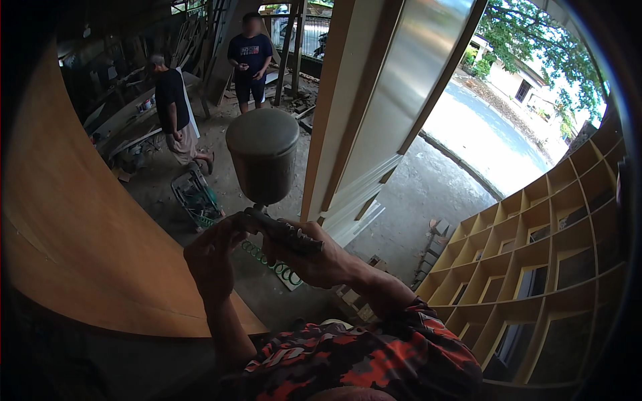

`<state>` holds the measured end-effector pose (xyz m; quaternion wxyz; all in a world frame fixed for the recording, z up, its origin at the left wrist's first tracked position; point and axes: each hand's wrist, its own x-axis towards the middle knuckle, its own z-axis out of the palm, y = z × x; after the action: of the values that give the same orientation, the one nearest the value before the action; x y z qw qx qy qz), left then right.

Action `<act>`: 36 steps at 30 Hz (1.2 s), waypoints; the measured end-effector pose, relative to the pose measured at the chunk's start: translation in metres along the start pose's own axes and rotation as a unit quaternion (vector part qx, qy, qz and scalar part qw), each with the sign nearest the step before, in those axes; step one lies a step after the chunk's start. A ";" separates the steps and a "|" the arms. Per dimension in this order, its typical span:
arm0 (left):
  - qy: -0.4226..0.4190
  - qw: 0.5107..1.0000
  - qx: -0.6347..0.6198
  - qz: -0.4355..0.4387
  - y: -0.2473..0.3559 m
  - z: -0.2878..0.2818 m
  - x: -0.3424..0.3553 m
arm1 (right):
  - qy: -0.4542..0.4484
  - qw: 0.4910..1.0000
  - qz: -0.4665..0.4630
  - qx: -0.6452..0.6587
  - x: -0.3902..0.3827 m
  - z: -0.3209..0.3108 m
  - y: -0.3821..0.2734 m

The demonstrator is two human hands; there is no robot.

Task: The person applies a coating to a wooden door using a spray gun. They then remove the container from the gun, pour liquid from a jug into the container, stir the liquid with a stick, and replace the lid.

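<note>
A spray gun (284, 232) with a large grey paint cup (263, 157) on top is held up in front of my chest. My right hand (311, 260) is wrapped around the gun's handle. At the gun's front end, the fingers of my left hand (210, 257) are closed on the nozzle, partly hiding it. Below the gun, a green coiled air hose (257, 254) hangs down between my forearms. How it joins the handle is hidden by my right hand.
A wide orange-brown wooden panel (107, 247) curves along my left. Tall pale boards (394, 87) stand ahead. On the right is a wooden shelf unit with square compartments (491, 264). Two people (251, 63) are farther back, near a green machine (195, 197) and stacked lumber.
</note>
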<state>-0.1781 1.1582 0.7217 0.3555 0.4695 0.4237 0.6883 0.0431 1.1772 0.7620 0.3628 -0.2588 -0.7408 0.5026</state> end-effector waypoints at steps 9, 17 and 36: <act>0.012 1.000 -0.014 0.008 0.007 -0.016 -0.018 | -0.012 1.000 -0.010 0.020 -0.003 0.023 0.011; 0.042 0.999 -0.007 -0.008 0.016 -0.029 -0.028 | -0.022 0.999 -0.020 0.017 -0.001 0.038 0.004; 0.042 0.999 -0.006 0.011 0.036 -0.046 -0.041 | -0.031 0.999 -0.017 0.018 -0.008 0.057 -0.016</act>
<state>-0.2122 1.0967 0.7313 0.3323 0.4424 0.4285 0.7142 0.0018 1.1336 0.7612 0.3532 -0.2236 -0.7466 0.5175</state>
